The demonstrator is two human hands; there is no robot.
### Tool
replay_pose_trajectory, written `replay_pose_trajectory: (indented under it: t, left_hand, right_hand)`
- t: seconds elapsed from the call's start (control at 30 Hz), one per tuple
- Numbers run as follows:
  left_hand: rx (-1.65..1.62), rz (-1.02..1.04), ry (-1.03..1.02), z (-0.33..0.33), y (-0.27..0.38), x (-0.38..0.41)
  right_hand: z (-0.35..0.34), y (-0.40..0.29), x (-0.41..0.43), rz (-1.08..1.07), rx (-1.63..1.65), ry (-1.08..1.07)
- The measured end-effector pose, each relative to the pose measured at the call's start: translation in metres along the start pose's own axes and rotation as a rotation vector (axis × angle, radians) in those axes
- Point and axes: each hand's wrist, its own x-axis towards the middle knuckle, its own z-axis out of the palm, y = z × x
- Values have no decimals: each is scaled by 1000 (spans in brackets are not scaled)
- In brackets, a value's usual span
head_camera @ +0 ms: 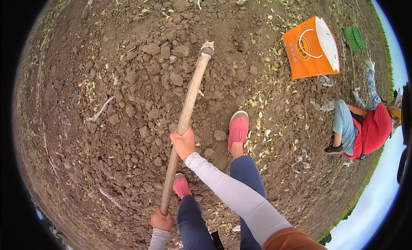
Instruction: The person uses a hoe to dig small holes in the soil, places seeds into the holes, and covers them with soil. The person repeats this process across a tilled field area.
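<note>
A long-handled digging tool, with its worn wooden handle, slants from lower left to upper centre. My right hand grips the handle near its middle. Lower down, my left hand is closed round the butt end. At the far end a metal collar wraps the wood; no blade can be made out there, and whether it is in the soil I cannot tell. Below the handle lies loose, cloddy brown soil. My pink shoes, the right further forward than the left, rest on the ground.
An orange paper bag with white cord handles lies ahead to the right. Further right, a person in a red vest sits low, near a green basket and a thin-handled tool. Dry leaves and plastic scraps litter the soil.
</note>
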Motion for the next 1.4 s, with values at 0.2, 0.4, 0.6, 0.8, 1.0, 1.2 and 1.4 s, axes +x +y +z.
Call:
replay_pose_trajectory:
  t: [0.2, 0.4, 0.6, 0.8, 1.0, 1.2, 1.4]
  left_hand:
    - [223, -240, -221, -6, -96, -137]
    - [-15, -144, -166, 3, -71, -119]
    - [-79, 83, 5, 12, 57, -51]
    - [15, -9, -130, 19, 76, -71]
    - [71, -131, -162, 22, -14, -144]
    - [21, -259, -346, -1, -84, -227]
    - [18, -283, -420, 8, -84, -226]
  right_hand:
    - [-20, 64, -144, 271, -65, -50]
    - [-57, -53, -68, 106, -15, 34]
    - [-94, -179, 93, -164, -413, 206]
    - [-108, -100, 62, -25, -543, 317]
    - [-94, -18, -28, -15, -509, 275]
    - [-89, 10, -134, 351, -187, -103]
    - [-146, 74, 12, 107, -478, -173]
